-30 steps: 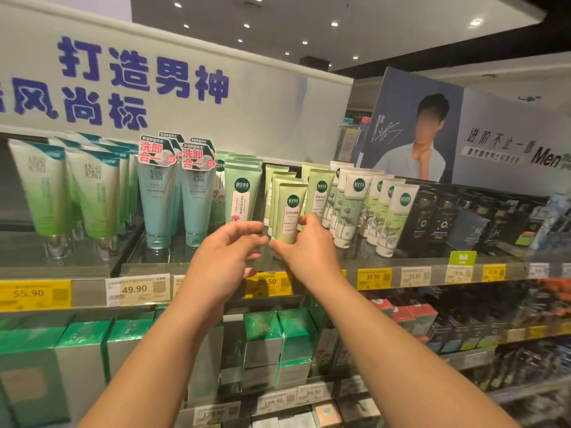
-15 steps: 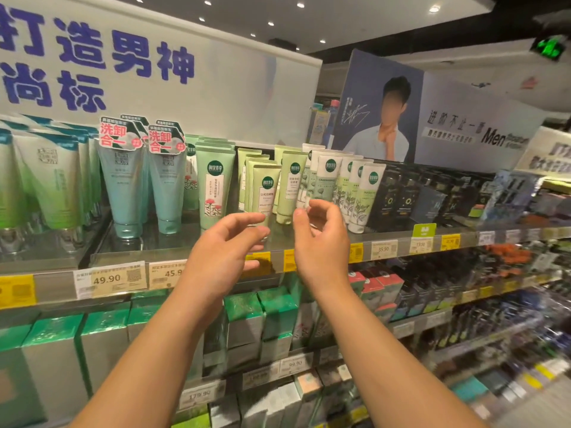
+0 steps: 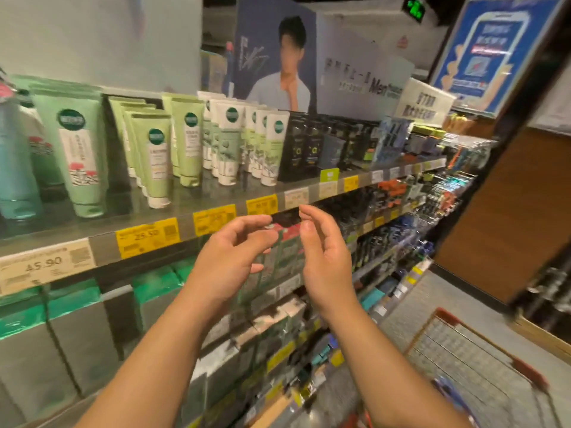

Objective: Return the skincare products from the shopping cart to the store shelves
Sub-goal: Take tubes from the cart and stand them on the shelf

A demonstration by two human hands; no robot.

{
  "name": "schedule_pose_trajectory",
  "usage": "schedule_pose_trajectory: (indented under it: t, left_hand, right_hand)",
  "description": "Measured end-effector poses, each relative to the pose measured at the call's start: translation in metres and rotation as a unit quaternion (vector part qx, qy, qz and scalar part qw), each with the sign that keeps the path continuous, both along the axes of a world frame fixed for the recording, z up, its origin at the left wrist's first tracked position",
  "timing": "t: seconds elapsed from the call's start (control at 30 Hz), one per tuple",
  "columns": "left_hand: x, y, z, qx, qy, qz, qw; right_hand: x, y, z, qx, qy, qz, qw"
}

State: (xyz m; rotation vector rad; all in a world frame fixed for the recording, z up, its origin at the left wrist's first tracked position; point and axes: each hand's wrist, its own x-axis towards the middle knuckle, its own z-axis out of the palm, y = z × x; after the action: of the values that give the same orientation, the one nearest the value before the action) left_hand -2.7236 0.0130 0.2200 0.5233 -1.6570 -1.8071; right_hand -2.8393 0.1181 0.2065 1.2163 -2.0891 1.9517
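Both hands empty in front of the shelf edge; cart at lower right.

Nearest, the shopping cart (image 3: 482,362) shows its wire basket. The left hand (image 3: 230,257) and right hand (image 3: 324,261) hover apart, fingers loosely curled, holding nothing. Behind them runs the shelf (image 3: 197,202) with yellow price tags (image 3: 147,237). Beyond, green skincare tubes (image 3: 156,162) stand upright, dark bottles (image 3: 304,148) rightward.
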Motion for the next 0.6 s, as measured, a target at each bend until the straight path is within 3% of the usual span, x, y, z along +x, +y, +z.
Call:
schedule_pose_trajectory:
  t: [0.4,0.6]
  left_hand:
    - [-0.105,0.110,-0.057,0.005,-0.104,-0.154,0.983]
    - [-0.173,0.179,-0.096,0.013,-0.167,-0.209,0.963]
  right_hand:
    - [-0.058,0.152,-0.081,0.028,-0.129,-0.114,0.985]
    - [-0.108,0.240,-0.132,0.041,-0.187,-0.213,0.958]
